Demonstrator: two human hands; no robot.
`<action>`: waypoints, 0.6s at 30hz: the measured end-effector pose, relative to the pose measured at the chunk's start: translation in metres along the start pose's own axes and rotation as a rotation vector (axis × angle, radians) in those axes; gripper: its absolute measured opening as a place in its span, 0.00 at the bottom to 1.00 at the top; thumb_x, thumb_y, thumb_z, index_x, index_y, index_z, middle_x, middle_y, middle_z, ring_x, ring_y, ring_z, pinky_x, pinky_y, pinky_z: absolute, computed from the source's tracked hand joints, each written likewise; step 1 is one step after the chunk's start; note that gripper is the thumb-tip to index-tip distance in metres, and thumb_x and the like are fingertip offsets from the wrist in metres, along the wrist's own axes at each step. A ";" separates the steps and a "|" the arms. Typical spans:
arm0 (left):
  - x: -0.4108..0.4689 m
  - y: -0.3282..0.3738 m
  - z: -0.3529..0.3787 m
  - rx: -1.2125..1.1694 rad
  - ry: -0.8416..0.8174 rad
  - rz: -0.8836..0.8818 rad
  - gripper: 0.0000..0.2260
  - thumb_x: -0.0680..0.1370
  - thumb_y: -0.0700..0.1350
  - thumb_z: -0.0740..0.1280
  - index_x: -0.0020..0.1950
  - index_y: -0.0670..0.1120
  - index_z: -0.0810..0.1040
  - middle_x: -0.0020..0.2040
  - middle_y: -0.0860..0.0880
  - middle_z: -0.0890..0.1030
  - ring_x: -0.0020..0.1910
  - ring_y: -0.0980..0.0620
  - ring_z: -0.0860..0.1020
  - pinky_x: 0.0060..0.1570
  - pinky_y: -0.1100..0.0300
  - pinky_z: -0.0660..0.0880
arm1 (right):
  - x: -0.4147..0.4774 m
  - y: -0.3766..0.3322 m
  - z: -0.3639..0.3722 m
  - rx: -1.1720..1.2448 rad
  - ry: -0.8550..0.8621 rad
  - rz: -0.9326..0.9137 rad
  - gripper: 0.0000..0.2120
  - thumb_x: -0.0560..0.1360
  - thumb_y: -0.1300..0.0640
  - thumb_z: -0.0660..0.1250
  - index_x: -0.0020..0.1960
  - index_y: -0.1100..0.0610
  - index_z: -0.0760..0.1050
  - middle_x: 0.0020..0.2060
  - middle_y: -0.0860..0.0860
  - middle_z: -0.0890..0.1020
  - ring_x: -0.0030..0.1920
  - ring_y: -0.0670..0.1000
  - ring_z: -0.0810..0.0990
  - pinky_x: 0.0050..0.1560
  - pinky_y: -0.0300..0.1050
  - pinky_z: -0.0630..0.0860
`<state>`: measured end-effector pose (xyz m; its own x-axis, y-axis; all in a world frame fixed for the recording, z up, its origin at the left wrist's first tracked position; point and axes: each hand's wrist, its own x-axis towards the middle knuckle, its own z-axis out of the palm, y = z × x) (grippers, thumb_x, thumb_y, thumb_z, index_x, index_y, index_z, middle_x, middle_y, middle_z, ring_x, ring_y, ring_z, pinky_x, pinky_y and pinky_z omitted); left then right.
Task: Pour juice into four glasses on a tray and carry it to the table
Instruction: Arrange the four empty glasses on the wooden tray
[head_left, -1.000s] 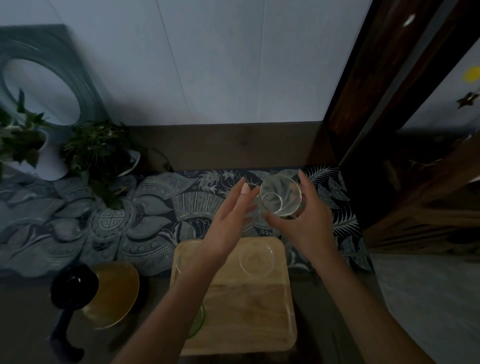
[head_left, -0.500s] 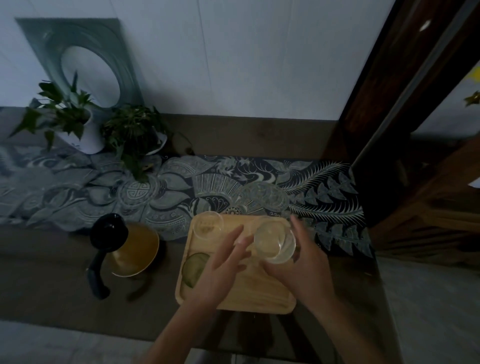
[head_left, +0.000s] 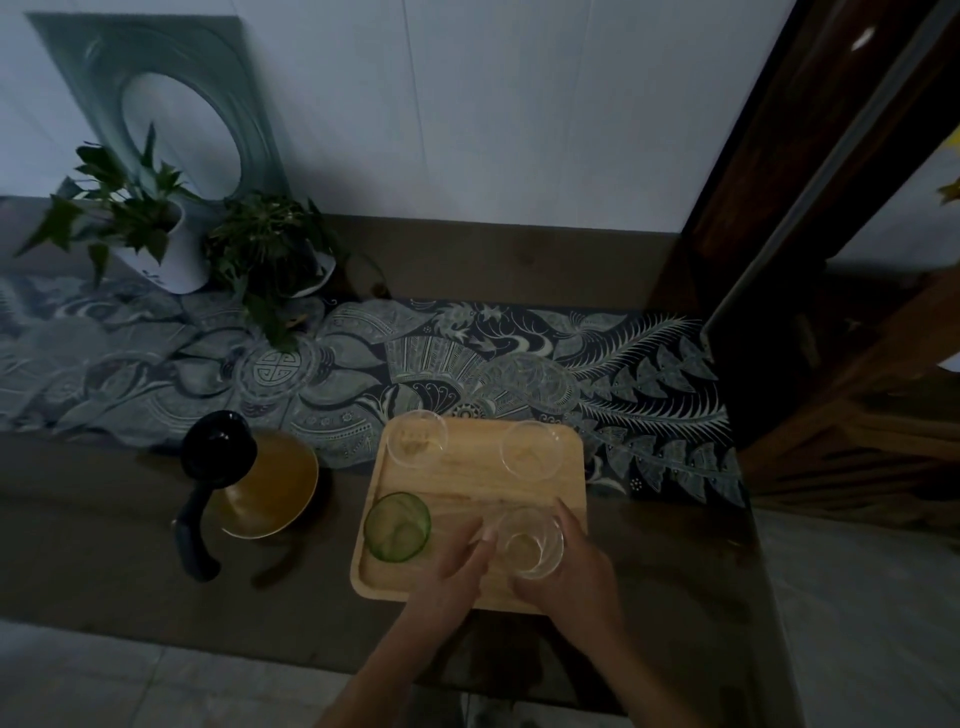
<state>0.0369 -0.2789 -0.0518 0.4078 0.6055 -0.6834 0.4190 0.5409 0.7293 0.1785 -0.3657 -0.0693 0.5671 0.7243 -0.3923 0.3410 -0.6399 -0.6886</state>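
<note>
A light wooden tray (head_left: 467, 478) lies on the dark counter. Two clear glasses stand at its far corners, one at the far left (head_left: 417, 438) and one at the far right (head_left: 532, 449). A green-tinted glass (head_left: 397, 526) stands at the near left. My right hand (head_left: 576, 577) grips a clear glass (head_left: 530, 543) at the tray's near right corner. My left hand (head_left: 449, 577) rests beside that glass with fingers spread, fingertips near its left side. A glass jug of yellow juice (head_left: 265, 483) with a black lid and handle stands left of the tray.
A patterned runner (head_left: 311, 364) covers the back of the counter. Two potted plants (head_left: 156, 244) stand at the back left before a teal decorative panel (head_left: 171, 104). A dark wooden door frame (head_left: 779, 208) rises at the right. Pale floor lies at the near edge.
My right hand carried the clear glass from above the runner down to the tray's near right corner. My left hand followed alongside. The view pulled back and tilted down.
</note>
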 end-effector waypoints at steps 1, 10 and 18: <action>0.000 0.000 0.000 -0.006 -0.001 0.003 0.18 0.80 0.57 0.66 0.69 0.61 0.70 0.64 0.57 0.78 0.62 0.54 0.78 0.53 0.58 0.75 | 0.001 0.001 0.000 -0.007 -0.001 -0.002 0.55 0.61 0.48 0.82 0.81 0.47 0.57 0.70 0.47 0.77 0.67 0.51 0.76 0.59 0.42 0.75; 0.004 0.001 0.001 0.009 0.012 0.043 0.23 0.78 0.60 0.66 0.73 0.58 0.71 0.67 0.58 0.77 0.67 0.54 0.75 0.72 0.47 0.69 | 0.013 0.001 0.004 -0.028 0.000 0.028 0.57 0.58 0.44 0.82 0.81 0.46 0.57 0.71 0.48 0.76 0.69 0.52 0.75 0.63 0.46 0.75; 0.004 0.000 0.001 0.012 0.024 0.045 0.24 0.78 0.60 0.66 0.73 0.58 0.70 0.61 0.65 0.77 0.65 0.56 0.77 0.71 0.48 0.71 | 0.015 0.005 0.007 -0.021 0.000 0.007 0.59 0.56 0.44 0.83 0.81 0.47 0.57 0.71 0.48 0.76 0.69 0.50 0.75 0.64 0.47 0.75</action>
<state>0.0396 -0.2771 -0.0542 0.4066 0.6432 -0.6489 0.4106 0.5058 0.7587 0.1834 -0.3560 -0.0833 0.5691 0.7200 -0.3972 0.3524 -0.6500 -0.6733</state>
